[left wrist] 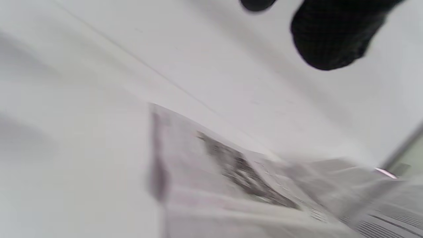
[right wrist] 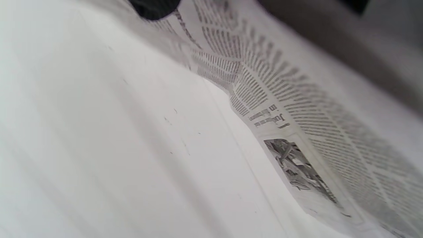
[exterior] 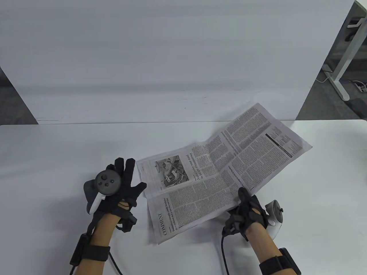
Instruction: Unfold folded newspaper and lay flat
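In the table view the newspaper is open across the white tabletop, but its far right part rises off the surface, so it is not flat yet. My right hand pinches the near edge of the sheet; my left hand is spread wide just beside the left edge, holding nothing. In the left wrist view, which is blurred, the paper's corner lies low and my fingertips hang free above it. In the right wrist view the page curves up from the tabletop. I judge the paper light, thin, easy to tear, so I would hold it at the edges and press gently along the creases.
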Tool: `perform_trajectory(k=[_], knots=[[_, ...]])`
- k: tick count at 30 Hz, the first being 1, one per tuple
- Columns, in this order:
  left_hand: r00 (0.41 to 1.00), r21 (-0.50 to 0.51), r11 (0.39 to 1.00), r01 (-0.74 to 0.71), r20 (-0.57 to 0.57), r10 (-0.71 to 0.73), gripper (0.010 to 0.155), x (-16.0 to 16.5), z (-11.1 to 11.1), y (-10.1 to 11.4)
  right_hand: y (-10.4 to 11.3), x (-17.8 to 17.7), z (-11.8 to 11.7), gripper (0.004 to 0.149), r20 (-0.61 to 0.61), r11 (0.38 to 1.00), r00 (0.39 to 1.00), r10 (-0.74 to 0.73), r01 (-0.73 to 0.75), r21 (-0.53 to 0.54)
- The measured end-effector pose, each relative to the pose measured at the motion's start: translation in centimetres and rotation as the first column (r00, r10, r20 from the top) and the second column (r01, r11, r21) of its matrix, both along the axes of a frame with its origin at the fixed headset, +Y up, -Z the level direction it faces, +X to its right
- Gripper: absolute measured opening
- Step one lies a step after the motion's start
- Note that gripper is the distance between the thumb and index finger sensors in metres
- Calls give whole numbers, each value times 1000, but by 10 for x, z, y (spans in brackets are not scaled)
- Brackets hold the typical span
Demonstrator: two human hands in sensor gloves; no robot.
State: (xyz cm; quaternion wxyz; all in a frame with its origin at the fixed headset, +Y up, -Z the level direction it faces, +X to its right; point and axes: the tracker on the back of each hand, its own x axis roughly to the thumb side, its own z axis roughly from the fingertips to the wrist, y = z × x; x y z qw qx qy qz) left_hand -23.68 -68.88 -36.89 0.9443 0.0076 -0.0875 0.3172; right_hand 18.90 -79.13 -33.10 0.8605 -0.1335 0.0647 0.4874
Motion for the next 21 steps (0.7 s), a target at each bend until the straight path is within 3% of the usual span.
perform_trajectory(k=[3,6,11,13,16,21], knots=[[993,125,991,-38,119,23,71,26,9,20,4,-6,-3,64,-17,1000,1000,2,-2,2],[958,172,979,107,245,-148,72,68,26,34,6,-16,-5,65,-35,1000,999,-8,9,21],[815,216,894,392,369,-446,79,125,45,9,9,-29,-2,66,-57,999,998,-14,16,35],[774,214,866,453,387,-501,79,137,47,-4,8,-31,-1,66,-57,999,998,-8,10,36],[776,269,846,459,342,-530,65,144,48,-12,8,-34,0,66,-66,999,998,-22,24,38],[825,230,904,360,374,-424,57,136,44,-11,8,-36,-1,66,-88,999,996,-19,23,46]])
